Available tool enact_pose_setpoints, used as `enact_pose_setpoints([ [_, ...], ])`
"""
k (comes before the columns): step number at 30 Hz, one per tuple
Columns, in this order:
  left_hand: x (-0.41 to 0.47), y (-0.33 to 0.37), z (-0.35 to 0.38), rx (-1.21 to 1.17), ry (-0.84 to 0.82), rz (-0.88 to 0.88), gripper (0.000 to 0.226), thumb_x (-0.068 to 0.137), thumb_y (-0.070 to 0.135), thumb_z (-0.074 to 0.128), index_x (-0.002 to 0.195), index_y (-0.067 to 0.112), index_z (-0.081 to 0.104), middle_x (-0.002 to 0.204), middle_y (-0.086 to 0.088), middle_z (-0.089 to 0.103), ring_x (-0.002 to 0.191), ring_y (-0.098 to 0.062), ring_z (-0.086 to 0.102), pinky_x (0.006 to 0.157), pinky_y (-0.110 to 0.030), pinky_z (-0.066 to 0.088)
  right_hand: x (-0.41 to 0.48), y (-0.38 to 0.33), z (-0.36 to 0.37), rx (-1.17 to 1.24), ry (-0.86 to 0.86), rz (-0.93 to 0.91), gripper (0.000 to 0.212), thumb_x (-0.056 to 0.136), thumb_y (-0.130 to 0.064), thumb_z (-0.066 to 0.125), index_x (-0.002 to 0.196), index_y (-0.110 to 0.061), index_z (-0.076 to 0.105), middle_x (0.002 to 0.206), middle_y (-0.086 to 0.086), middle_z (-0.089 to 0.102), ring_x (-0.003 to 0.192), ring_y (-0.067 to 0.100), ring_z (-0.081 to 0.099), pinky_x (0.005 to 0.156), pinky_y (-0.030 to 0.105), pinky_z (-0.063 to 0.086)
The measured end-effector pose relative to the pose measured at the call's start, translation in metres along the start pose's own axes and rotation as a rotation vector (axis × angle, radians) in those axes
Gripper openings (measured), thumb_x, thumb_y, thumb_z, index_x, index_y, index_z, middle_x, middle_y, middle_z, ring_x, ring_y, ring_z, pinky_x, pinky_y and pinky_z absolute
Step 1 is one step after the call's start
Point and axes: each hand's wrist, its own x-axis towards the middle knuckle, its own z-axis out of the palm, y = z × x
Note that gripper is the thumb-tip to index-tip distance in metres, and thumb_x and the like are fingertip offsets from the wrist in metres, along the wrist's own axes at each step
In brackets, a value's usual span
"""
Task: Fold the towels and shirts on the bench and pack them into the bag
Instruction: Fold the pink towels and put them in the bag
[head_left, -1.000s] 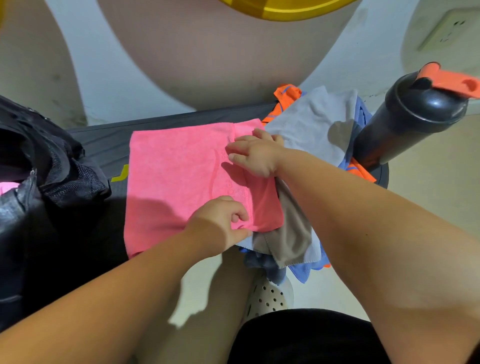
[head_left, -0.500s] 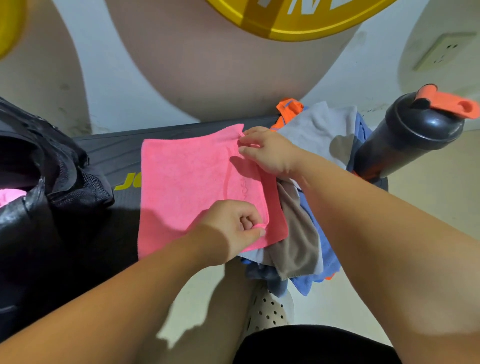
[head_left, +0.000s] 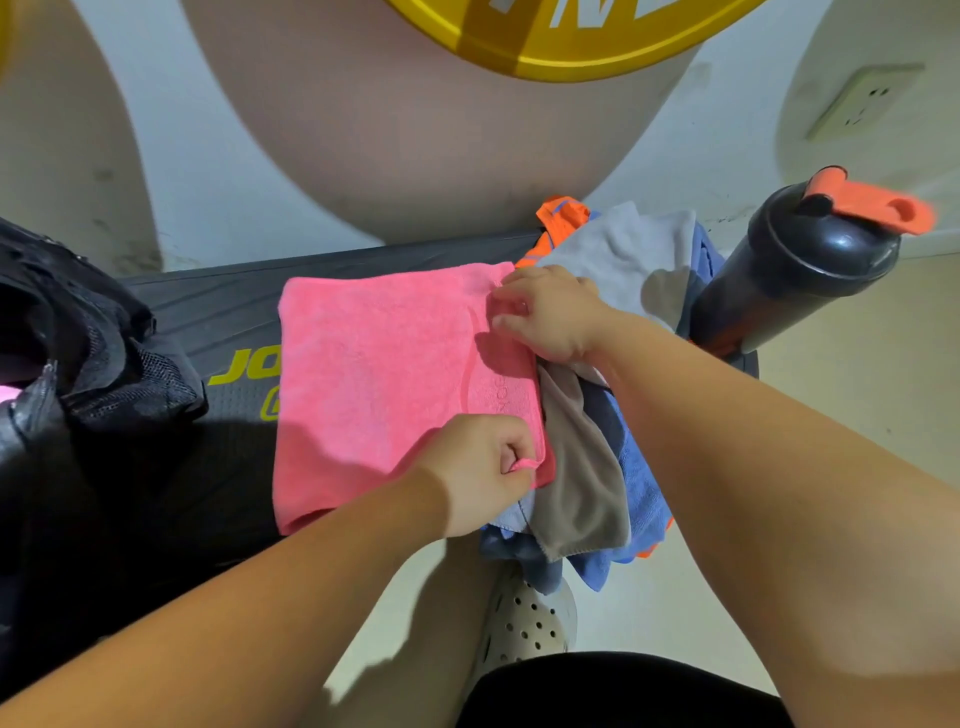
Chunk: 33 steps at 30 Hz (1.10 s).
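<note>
At 9 o'clock: black mesh bag (head_left: 78, 364), open. Dark padded bench (head_left: 218, 312) beside it. Pink terry towel (head_left: 374, 374) flat on bench, centre. Left hand (head_left: 478, 467) at towel's 5 o'clock corner, fingers curled, pinching hem. Right hand (head_left: 545, 312) at 1 o'clock corner, pinching edge. Heap of grey, brown, blue, orange cloths (head_left: 623, 249) under towel's right edge. Black shaker bottle with orange cap (head_left: 795, 270) at 2 o'clock.

Pink towel (head_left: 384, 384) looks like soft fuzzy terry cloth, matt. Counter (head_left: 218, 317) has ribbed matt padding. Bottle (head_left: 795, 275) is glossy dark plastic, bag (head_left: 104, 364) has black mesh fabric.
</note>
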Motion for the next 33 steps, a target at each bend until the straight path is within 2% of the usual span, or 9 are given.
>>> enact_pose_setpoints([
  [3, -0.004, 0.002, -0.004, -0.078, 0.05, 0.007, 0.014, 0.07, 0.033, 0.059, 0.08, 0.024, 0.063, 0.055, 0.012, 0.048, 0.055, -0.013, 0.042, 0.057, -0.035, 0.046, 0.0, -0.006, -0.011, 0.196, 0.195, 0.015, 0.036, 0.079, -0.045, 0.048, 0.101, -0.032, 0.074, 0.114, -0.004, 0.065, 0.112, 0.025, 0.056, 0.094, 0.048, 0.046],
  [5, -0.006, 0.004, -0.005, -0.092, 0.047, -0.007, 0.015, 0.067, 0.036, 0.061, 0.079, 0.027, 0.064, 0.056, 0.013, 0.05, 0.055, -0.012, 0.045, 0.06, -0.036, 0.049, 0.0, -0.006, -0.013, 0.16, 0.271, 0.047, 0.031, 0.082, -0.04, 0.05, 0.098, -0.03, 0.075, 0.109, -0.002, 0.066, 0.108, 0.028, 0.057, 0.09, 0.045, 0.046],
  [7, -0.006, 0.008, -0.005, -0.069, -0.018, -0.041, 0.014, 0.068, 0.042, 0.068, 0.077, 0.032, 0.066, 0.06, 0.016, 0.056, 0.057, -0.01, 0.05, 0.065, -0.039, 0.054, -0.004, -0.004, -0.009, -0.055, 0.164, 0.078, 0.03, 0.087, -0.041, 0.049, 0.101, -0.032, 0.073, 0.111, 0.0, 0.062, 0.11, 0.032, 0.051, 0.085, 0.04, 0.038],
  [10, -0.006, 0.01, -0.011, -0.003, -0.042, -0.091, 0.026, 0.068, 0.06, 0.065, 0.076, 0.035, 0.066, 0.064, 0.015, 0.061, 0.059, -0.01, 0.054, 0.069, -0.041, 0.058, -0.011, 0.0, 0.001, -0.236, -0.061, 0.113, 0.034, 0.089, -0.053, 0.045, 0.112, -0.041, 0.066, 0.12, -0.001, 0.056, 0.118, 0.033, 0.041, 0.092, 0.046, 0.03],
  [13, 0.005, -0.003, -0.036, 0.08, 0.174, -0.089, 0.017, 0.081, 0.049, 0.064, 0.076, 0.032, 0.064, 0.064, 0.013, 0.057, 0.062, -0.013, 0.053, 0.068, -0.041, 0.056, -0.008, 0.003, 0.004, -0.199, 0.063, 0.148, 0.036, 0.094, -0.053, 0.041, 0.12, -0.041, 0.063, 0.123, 0.001, 0.056, 0.119, 0.032, 0.042, 0.095, 0.046, 0.03],
  [16, 0.021, -0.026, -0.079, 0.225, 0.46, -0.036, 0.009, 0.084, 0.034, 0.07, 0.086, 0.026, 0.065, 0.079, 0.005, 0.061, 0.075, -0.017, 0.056, 0.075, -0.036, 0.051, 0.001, 0.004, 0.005, -0.154, 0.183, 0.196, 0.041, 0.097, -0.05, 0.041, 0.13, -0.032, 0.057, 0.128, 0.004, 0.055, 0.122, 0.033, 0.042, 0.098, 0.046, 0.031],
  [20, 0.036, -0.057, -0.141, 0.48, 0.636, -0.216, 0.038, 0.082, 0.035, 0.069, 0.116, 0.02, 0.061, 0.115, -0.01, 0.059, 0.109, -0.034, 0.056, 0.094, -0.042, 0.046, 0.02, 0.004, 0.012, -0.189, 0.144, 0.238, 0.041, 0.097, -0.049, 0.04, 0.128, -0.028, 0.057, 0.13, 0.003, 0.057, 0.126, 0.031, 0.041, 0.098, 0.045, 0.03],
  [26, 0.052, -0.088, -0.183, 0.6, 0.531, -0.505, 0.047, 0.09, 0.039, 0.058, 0.135, 0.027, 0.051, 0.139, -0.01, 0.042, 0.126, -0.038, 0.038, 0.104, -0.05, 0.035, 0.056, -0.005, 0.018, -0.243, 0.24, 0.393, 0.019, 0.091, -0.023, 0.047, 0.103, -0.02, 0.062, 0.106, 0.006, 0.066, 0.111, 0.034, 0.048, 0.078, 0.039, 0.024],
  [33, 0.065, -0.101, -0.194, 0.506, 0.492, -0.467, 0.037, 0.082, 0.022, 0.066, 0.117, 0.027, 0.06, 0.121, -0.008, 0.053, 0.116, -0.037, 0.047, 0.094, -0.045, 0.043, 0.075, -0.01, 0.03, -0.145, 0.255, 0.336, 0.024, 0.089, -0.019, 0.054, 0.11, -0.028, 0.062, 0.103, 0.003, 0.067, 0.108, 0.033, 0.05, 0.079, 0.038, 0.029],
])
